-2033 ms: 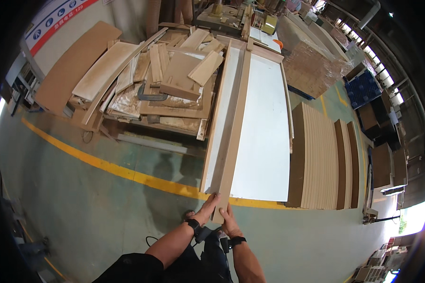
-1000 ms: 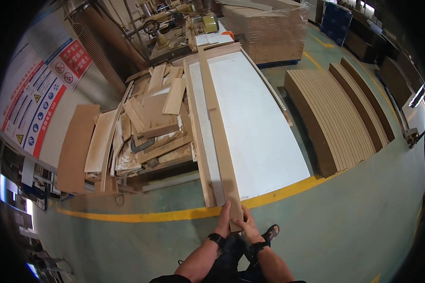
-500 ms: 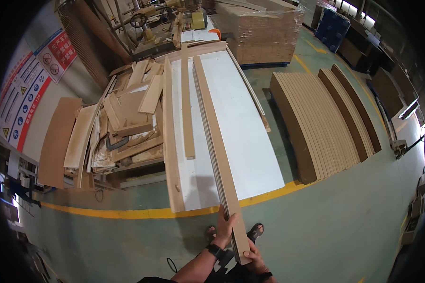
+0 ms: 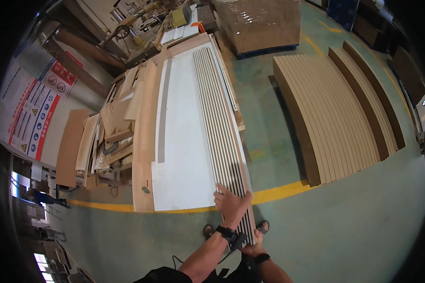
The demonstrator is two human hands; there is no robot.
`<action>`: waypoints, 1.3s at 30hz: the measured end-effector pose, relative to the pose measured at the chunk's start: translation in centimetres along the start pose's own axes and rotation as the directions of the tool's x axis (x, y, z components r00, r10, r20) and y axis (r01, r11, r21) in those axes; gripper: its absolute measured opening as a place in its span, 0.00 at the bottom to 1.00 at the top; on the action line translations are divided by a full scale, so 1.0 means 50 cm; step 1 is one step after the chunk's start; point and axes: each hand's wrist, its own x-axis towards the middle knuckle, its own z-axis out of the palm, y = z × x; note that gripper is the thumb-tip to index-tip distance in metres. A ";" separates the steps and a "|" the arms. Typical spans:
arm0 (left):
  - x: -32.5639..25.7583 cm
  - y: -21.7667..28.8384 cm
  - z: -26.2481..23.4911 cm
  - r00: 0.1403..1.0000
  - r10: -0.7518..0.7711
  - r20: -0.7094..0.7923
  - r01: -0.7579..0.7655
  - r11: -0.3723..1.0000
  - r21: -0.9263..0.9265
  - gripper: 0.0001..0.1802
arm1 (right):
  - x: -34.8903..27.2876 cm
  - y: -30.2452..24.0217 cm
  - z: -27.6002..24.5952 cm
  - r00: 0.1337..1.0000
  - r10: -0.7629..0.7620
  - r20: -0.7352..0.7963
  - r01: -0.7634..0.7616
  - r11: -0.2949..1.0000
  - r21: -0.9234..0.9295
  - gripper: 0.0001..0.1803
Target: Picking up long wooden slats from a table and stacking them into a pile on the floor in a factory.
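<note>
On board (image 4: 184,122), strips (image 4: 217,122) overhanging near edge, left hand (image 4: 233,205) clasping their width, right hand (image 4: 255,246) seemingly gripping end, open room leftward.

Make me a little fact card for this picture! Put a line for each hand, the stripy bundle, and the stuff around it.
Left hand: lying across the stripy bundle
Right hand: holding the bundle's near end
Bundle: long strips side by side, reaching past the near edge of the white panel
On the left: a jumbled wood pile
On the right: a row of brown boards
Floor: greenish, with a yellow line
</note>
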 end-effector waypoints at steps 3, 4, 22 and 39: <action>0.002 0.043 0.026 0.994 0.100 0.044 -0.100 0.995 -0.003 0.66 | 0.018 -0.048 -0.010 1.000 -0.001 0.020 0.000 0.997 0.083 0.45; 0.005 0.045 0.029 0.994 0.106 -0.004 -0.106 0.992 0.074 0.66 | 0.025 -0.057 -0.012 0.998 -0.060 -0.005 0.060 0.997 0.047 0.45; 0.152 -0.051 0.005 0.906 -0.076 0.417 0.370 0.621 -0.691 0.30 | 0.001 0.048 0.124 0.862 -0.362 -0.353 0.396 0.918 0.025 0.41; 0.362 0.002 0.027 0.886 0.133 0.444 0.252 0.666 -0.702 0.30 | 0.136 -0.043 0.309 0.618 -0.712 -0.333 -0.690 -0.287 -0.665 0.53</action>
